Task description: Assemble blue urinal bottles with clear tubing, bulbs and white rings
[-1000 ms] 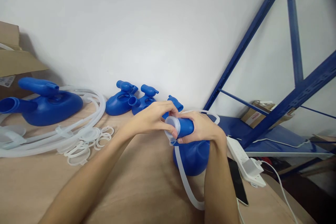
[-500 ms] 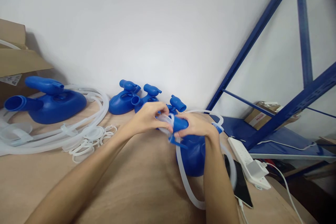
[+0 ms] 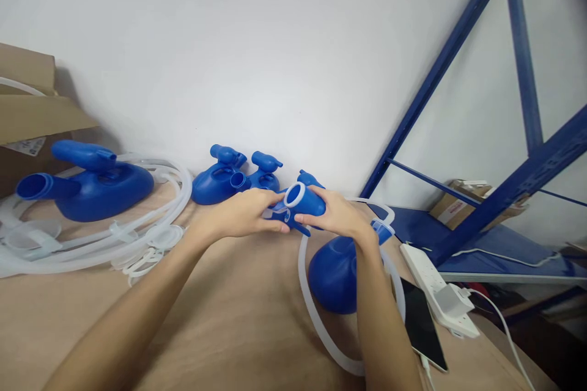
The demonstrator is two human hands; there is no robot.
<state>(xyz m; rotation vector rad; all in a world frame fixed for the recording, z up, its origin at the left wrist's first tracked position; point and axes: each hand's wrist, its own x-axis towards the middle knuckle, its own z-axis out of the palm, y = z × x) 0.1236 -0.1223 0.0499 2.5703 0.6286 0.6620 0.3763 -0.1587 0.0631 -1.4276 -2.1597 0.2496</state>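
My right hand (image 3: pixel 337 212) is wrapped round a blue tubular mouthpiece (image 3: pixel 312 201), tilted with its mouth towards me. A white ring (image 3: pixel 295 195) sits round its rim. Closed beside it, my left hand (image 3: pixel 250 214) pinches a blue cap piece (image 3: pixel 277 215) against the mouthpiece's left side; its fingers partly hide it. Whether the two blue pieces are joined I cannot tell. Below my right hand lies a blue urinal bottle (image 3: pixel 334 278), partly covered by my forearm. A clear hose (image 3: pixel 316 317) loops down in front of it.
More blue urinal bottles stand along the wall, one large (image 3: pixel 105 192) at the left. Coiled clear hoses (image 3: pixel 177 195) and white rings (image 3: pixel 142 263) lie near it. A cardboard box (image 3: pixel 41 116) is behind. At right are a phone (image 3: pixel 422 324), a power strip (image 3: pixel 435 290) and blue shelving (image 3: pixel 495 214).
The mouthpiece has turned so its mouth faces me, and the white ring now shows round its rim. My left hand has shifted lower and left, onto the blue cap piece.
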